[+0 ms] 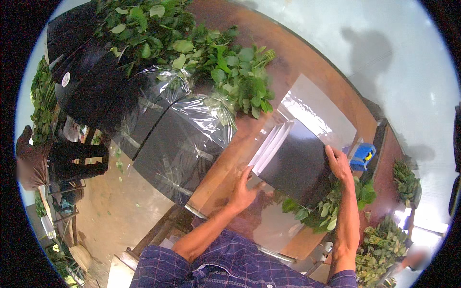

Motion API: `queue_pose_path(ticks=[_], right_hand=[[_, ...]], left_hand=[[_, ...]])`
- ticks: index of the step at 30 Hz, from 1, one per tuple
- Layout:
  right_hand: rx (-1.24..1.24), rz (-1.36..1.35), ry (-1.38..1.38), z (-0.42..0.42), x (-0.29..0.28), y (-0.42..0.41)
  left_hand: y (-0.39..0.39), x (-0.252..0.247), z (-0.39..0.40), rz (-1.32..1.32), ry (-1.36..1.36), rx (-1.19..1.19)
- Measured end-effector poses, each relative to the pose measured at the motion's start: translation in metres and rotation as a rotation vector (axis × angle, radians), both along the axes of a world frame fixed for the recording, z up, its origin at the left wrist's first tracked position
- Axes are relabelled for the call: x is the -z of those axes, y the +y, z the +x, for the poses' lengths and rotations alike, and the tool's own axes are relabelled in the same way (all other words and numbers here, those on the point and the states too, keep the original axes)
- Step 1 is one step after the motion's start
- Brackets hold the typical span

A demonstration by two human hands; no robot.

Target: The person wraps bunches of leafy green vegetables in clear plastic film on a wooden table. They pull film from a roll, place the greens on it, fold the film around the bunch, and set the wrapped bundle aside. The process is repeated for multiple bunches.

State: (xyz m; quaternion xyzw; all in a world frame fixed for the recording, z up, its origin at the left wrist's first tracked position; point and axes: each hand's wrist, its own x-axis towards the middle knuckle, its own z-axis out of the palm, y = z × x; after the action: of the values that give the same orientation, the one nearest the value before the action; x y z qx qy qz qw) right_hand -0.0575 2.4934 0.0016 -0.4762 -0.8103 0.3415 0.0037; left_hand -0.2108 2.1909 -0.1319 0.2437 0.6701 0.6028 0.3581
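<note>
In front of me lies a black sheet (299,158) with white pleated folds (272,147) along its left side. The fingertips of my left hand (242,194) are at the lower end of these folds, with the thumb apart below. My right hand (338,163) grips the right edge of the black sheet, its fingers bent at the rim. Leafy green stems (326,214) show beneath the sheet's near side. A blue tape dispenser (362,157) stands just beyond my right hand. A clear sheet (324,108) lies behind the black one.
Black bundles (162,144) with shiny clear wrap and tape lie at the left, leafy stems (245,72) at their far end. The wooden table (216,176) has a near edge by my body. A person (36,158) stands at the far left. More greenery (381,248) lies at the lower right.
</note>
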Motion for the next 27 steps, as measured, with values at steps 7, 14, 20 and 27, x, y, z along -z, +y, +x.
queue_pose_path(ticks=[7, 14, 20, 27], right_hand=[[0.064, -0.007, 0.027, 0.010, 0.017, 0.001], [0.060, -0.032, -0.012, -0.001, 0.006, -0.004], [0.074, 0.009, 0.036, -0.001, 0.005, -0.008], [0.074, 0.281, 0.153, 0.005, 0.007, -0.016]], left_hand=[[0.000, 0.007, 0.000, 0.033, -0.041, 0.022], [-0.005, -0.009, 0.001, 0.020, -0.096, -0.003], [-0.004, -0.003, 0.001, 0.032, -0.073, 0.011], [-0.018, -0.007, -0.001, -0.205, 0.344, 0.084]])
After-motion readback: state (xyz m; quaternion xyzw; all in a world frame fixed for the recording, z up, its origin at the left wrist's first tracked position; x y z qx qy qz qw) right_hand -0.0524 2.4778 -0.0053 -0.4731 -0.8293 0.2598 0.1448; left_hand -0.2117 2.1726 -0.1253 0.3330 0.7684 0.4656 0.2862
